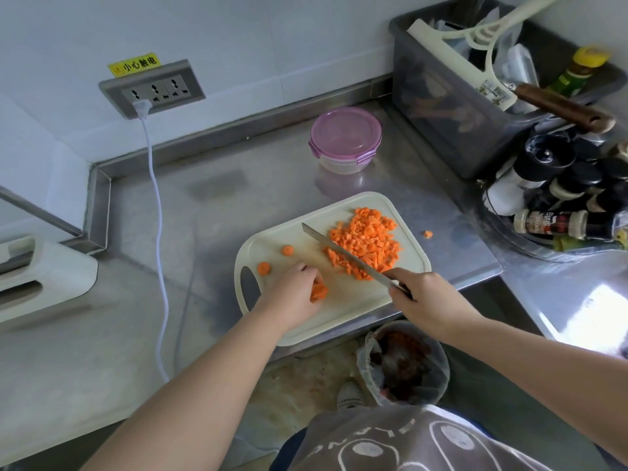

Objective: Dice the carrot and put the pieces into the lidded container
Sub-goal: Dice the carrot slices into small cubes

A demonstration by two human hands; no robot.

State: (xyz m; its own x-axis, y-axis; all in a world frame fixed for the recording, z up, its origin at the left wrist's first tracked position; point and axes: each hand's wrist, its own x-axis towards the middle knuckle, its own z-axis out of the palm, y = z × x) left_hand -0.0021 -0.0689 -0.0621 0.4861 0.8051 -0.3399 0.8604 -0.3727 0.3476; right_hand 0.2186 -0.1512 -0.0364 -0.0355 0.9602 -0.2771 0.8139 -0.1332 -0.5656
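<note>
Mid-dicing, pinning the last carrot stub [318, 292] on the cutting board [353, 300] under a curled left grip [295, 290], knife [346, 256] held tight in the right grip [421, 300] against the diced pile [368, 243]; next, probably chopping stub and two rounds [288, 250], then unlatching the closed lidded container [345, 137] behind the board.

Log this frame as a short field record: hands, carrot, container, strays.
left hand: holds remaining carrot piece on cutting board
right hand: grips knife, blade beside diced pile
lidded container: lid on, behind the board, no hand on it
strays: two round slices on board; one stray piece on counter
</note>
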